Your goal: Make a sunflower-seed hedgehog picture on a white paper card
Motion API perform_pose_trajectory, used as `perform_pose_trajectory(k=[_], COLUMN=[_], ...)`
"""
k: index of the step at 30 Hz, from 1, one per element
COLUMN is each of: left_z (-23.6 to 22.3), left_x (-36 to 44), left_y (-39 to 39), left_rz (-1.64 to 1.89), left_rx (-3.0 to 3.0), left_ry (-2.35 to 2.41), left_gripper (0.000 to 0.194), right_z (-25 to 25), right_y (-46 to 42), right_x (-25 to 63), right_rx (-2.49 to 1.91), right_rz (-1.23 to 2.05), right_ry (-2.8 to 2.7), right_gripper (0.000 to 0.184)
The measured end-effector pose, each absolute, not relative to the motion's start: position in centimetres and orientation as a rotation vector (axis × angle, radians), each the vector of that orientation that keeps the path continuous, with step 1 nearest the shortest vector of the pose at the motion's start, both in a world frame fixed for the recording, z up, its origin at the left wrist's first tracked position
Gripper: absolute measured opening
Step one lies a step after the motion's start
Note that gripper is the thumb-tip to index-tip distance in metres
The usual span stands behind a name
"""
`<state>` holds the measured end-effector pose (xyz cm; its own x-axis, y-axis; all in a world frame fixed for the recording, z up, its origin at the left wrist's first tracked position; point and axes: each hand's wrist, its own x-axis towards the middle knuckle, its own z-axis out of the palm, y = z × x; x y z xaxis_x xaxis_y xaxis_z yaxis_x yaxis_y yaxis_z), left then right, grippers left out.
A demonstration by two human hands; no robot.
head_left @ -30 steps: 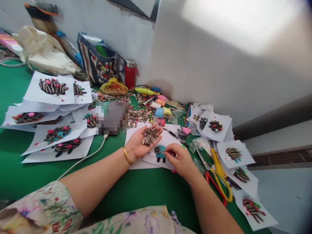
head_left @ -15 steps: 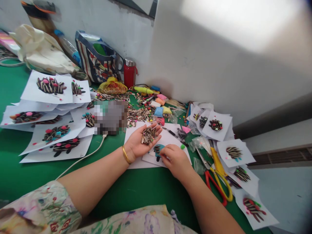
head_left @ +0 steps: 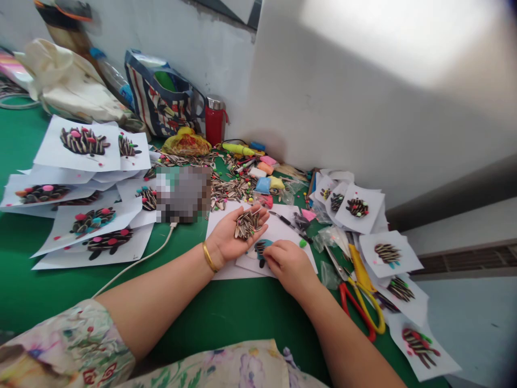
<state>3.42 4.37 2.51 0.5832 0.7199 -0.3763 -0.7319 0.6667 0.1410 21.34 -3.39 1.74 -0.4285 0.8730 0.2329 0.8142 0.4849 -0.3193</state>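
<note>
My left hand [head_left: 228, 234] is palm up and cupped, with a heap of striped sunflower seeds [head_left: 247, 224] lying in it. Just right of it, my right hand [head_left: 294, 268] has thumb and forefinger pinched together at a small blue clay figure [head_left: 265, 245]. Dark seeds are set into this figure, and a black foot shows below it. Whatever is between those fingertips is too small and hidden to make out. The figure is on a white sheet of paper [head_left: 245, 263], partly covered by my right fingers.
More sunflower seeds [head_left: 230, 189] and clay packets [head_left: 263, 185] spread behind the paper. A pen [head_left: 285, 220], scissors [head_left: 343, 275] and a yellow cutter [head_left: 361, 269] lie to the right. Sheets with seed hedgehogs [head_left: 92, 221] stack on both sides. A red flask [head_left: 214, 123] stands by the wall.
</note>
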Motion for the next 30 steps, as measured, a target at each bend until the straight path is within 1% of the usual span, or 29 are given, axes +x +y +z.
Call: perform_pose_trajectory(k=[17,30], left_z=[2.49,2.48], left_x=[3.45,3.46], left_y=[4.35,4.34], left_rz=[0.846,0.844], left_rx=[-0.037,-0.039], left_ry=[0.423,0.426], left_gripper=[0.035,0.034], right_z=[1.75,1.72], right_y=[-3.41,-3.43], right_x=[21.29,20.71], right_rx=[-1.387,-1.431], right_rz=[0.226,0.027], right_ry=[-2.391,-2.507], right_gripper=[0.012,0.012])
